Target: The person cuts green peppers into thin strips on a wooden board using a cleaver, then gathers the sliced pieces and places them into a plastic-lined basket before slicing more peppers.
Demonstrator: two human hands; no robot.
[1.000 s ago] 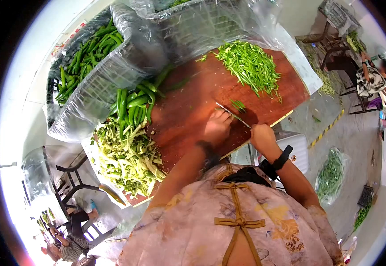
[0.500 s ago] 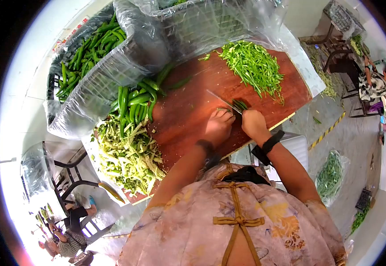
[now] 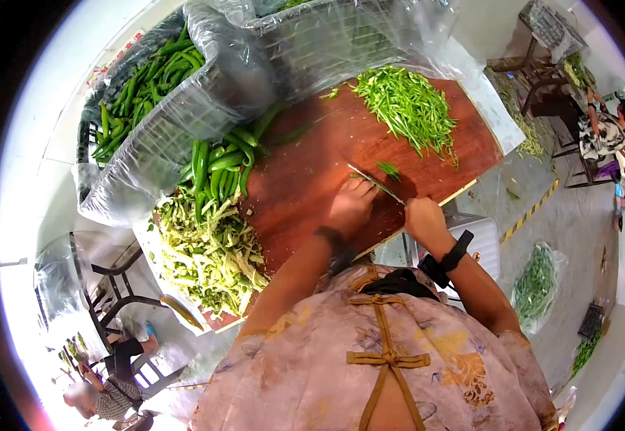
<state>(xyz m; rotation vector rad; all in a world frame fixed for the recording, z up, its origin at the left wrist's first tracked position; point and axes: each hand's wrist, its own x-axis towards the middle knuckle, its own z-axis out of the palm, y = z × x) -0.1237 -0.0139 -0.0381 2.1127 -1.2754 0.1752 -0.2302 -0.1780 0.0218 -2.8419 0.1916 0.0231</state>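
Note:
My right hand [image 3: 424,218] is closed round the handle of a thin knife [image 3: 377,184], whose blade points up and left over the red-brown board [image 3: 298,187]. My left hand [image 3: 352,204] rests on the board beside the blade, fingers curled down over a green pepper piece [image 3: 356,177] that is mostly hidden. A few cut green slices [image 3: 389,170] lie just beyond the knife. Farther off is a heap of green pepper strips [image 3: 407,108]. Whole green peppers [image 3: 220,167] lie at the board's left, above a pile of pale pepper cores [image 3: 208,251].
Plastic-lined crates [image 3: 205,93] stand along the board's far side, one holding green peppers [image 3: 147,82]. A co-worker [image 3: 603,129] sits at the far right, another [image 3: 111,391] at lower left. A bag of greens [image 3: 535,287] lies on the floor at right.
My right hand and the knife have moved slightly right and down. The cut slices now lie apart from the blade. My left hand has barely shifted.

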